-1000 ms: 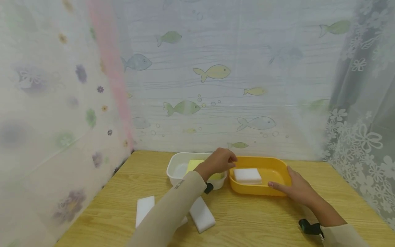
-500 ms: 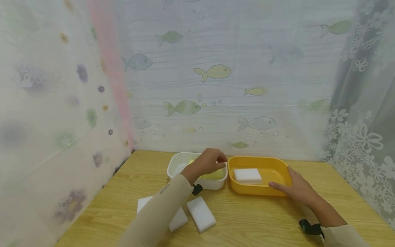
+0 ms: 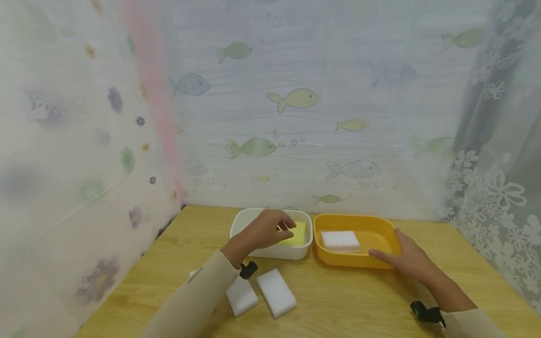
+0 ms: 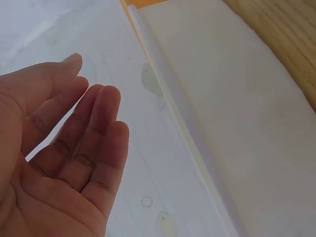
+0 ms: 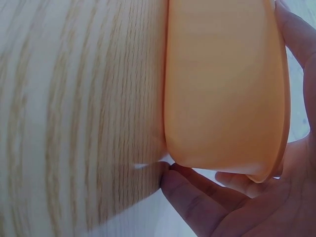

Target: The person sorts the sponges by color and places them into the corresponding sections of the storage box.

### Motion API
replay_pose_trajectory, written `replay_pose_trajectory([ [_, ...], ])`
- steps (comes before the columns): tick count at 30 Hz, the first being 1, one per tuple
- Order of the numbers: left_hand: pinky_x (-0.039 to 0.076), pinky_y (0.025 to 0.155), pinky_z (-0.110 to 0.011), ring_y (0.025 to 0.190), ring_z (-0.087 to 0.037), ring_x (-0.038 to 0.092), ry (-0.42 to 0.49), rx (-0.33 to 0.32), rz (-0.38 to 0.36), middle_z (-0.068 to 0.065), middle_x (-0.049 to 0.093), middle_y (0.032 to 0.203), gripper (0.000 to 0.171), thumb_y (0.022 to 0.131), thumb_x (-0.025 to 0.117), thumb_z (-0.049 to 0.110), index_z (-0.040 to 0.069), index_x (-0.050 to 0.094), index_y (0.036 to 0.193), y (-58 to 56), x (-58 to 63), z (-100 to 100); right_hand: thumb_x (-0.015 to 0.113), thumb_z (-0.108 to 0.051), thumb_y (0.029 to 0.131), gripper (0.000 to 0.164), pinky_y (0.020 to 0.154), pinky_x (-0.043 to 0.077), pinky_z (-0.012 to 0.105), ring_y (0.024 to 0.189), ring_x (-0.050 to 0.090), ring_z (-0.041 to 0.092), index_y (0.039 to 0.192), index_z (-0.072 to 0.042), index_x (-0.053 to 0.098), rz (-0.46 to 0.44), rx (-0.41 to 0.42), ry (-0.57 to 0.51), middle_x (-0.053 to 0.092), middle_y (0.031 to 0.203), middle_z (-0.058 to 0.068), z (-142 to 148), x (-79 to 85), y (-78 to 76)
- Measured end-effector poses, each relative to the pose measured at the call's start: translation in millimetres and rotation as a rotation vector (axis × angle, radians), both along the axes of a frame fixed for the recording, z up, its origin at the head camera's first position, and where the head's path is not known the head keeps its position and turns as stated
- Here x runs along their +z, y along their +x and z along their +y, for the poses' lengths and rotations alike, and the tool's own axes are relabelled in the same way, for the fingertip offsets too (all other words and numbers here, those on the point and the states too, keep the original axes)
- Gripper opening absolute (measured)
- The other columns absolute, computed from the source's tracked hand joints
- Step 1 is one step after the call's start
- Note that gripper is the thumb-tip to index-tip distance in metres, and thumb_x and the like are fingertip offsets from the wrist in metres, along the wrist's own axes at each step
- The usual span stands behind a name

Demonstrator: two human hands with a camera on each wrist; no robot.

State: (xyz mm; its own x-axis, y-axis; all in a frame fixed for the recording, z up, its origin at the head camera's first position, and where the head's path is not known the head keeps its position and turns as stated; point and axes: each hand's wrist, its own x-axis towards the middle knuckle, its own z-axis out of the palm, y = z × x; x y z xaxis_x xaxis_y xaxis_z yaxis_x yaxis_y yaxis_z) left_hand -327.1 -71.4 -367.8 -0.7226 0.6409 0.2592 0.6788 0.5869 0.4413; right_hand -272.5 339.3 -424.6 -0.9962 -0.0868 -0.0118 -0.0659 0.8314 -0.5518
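Observation:
My left hand (image 3: 265, 228) hovers above the white plastic basin (image 3: 270, 253), its fingers loosely bent and holding nothing. In the left wrist view the bare palm and fingers (image 4: 106, 148) show beside that basin's wall. Under and beyond the hand, a yellow sponge (image 3: 299, 233) lies inside, partly covered by it. My right hand (image 3: 407, 256) grips the right end of the orange basin (image 3: 338, 261), thumb over the front rim, other fingers round the outer end. A white sponge block (image 3: 340, 240) lies flat in the orange basin's left half.
Nearer the table's front are two white sponge blocks, one tilted (image 3: 276, 293) and one beside the left sleeve (image 3: 242, 296). A third peeks out behind that sleeve. Both basins stand side by side on the wooden table (image 3: 346, 305), before a fish-patterned curtain (image 3: 296, 155).
My left hand has moved left, from the orange basin's near rim to over the white basin, uncovering more of the yellow sponge. The right hand and orange basin have stayed put.

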Motion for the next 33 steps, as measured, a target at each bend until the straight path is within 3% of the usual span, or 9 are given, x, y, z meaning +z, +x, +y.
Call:
replay_pose_trajectory([
  [7,0.06,0.087,-0.033,0.097,-0.013,0.07,0.032,-0.029,0.056,-0.006,0.076,0.11,0.023,0.095,0.078,0.017,0.007,0.075,0.115,17.9,-1.5,-23,0.062,-0.068,0.093,0.124,0.106,0.031,0.079,0.14,0.022,0.068,0.159,0.014,-0.004,0.011,-0.009,0.011,0.012,0.158,0.048,-2,-1.5,-0.8],
  [13,0.06,0.088,-0.034,0.099,-0.014,0.071,0.027,-0.022,0.045,-0.005,0.076,0.112,0.023,0.094,0.078,0.019,0.01,0.075,0.116,30.9,-4.8,-41,0.063,-0.068,0.093,0.124,0.107,0.03,0.079,0.14,0.022,0.068,0.159,0.015,-0.004,0.025,0.001,0.007,0.012,0.158,0.048,-5,-2.4,-2.4],
  [21,0.058,0.094,-0.043,0.106,-0.017,0.07,0.038,-0.032,-0.068,-0.002,0.075,0.116,0.031,0.094,0.079,0.025,0.011,0.075,0.121,43.3,-11.0,-57,0.062,-0.068,0.094,0.124,0.106,0.029,0.08,0.14,0.021,0.069,0.159,0.014,-0.004,0.02,0.006,0.014,0.011,0.158,0.048,-6,-2.2,-3.5],
  [28,0.056,0.098,-0.042,0.112,-0.017,0.068,0.0,-0.121,-0.171,-0.002,0.073,0.124,0.04,0.091,0.082,0.029,0.013,0.072,0.126,41.3,-20.4,-63,0.061,-0.068,0.094,0.124,0.106,0.03,0.079,0.14,0.022,0.069,0.158,0.015,-0.005,0.009,0.011,0.023,0.011,0.158,0.049,-5,-2.2,-4.2],
  [33,0.051,0.106,-0.04,0.118,-0.01,0.064,-0.049,-0.115,-0.252,0.005,0.071,0.128,0.049,0.087,0.086,0.035,0.02,0.07,0.131,40.5,-23.5,-61,0.06,-0.069,0.094,0.123,0.105,0.03,0.08,0.139,0.021,0.069,0.159,0.014,-0.005,0.002,0.002,0.032,0.011,0.157,0.049,0,-1.3,-3.9],
])
